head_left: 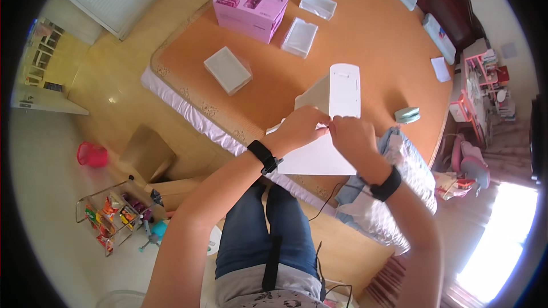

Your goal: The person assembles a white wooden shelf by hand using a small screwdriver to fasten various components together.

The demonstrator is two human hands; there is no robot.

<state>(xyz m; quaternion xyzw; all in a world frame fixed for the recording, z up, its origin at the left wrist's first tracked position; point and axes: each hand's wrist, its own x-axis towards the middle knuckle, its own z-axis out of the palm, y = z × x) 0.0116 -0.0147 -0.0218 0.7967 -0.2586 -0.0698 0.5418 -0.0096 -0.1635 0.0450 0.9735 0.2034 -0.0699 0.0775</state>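
Note:
A white panelled piece (317, 159) rests at the near side of the bed, with a slotted, rounded side panel (346, 88) rising at its far right. Both my hands meet over the corner where the panels join. My left hand (301, 128) has its fingers bent and pinched at the panel edge. Right beside it, my right hand (353, 137) is closed with its fingertips pressed at the same corner. Whatever small part lies between the fingertips is hidden.
Three white trays, one a shallow tray (228, 70), lie on the bed (268, 85) beside a pink box (251, 10). To the right are a round pale-green object (407, 115) and crumpled bedding (388, 188). A snack-filled wire cart (114, 217) and cardboard box (147, 153) stand left.

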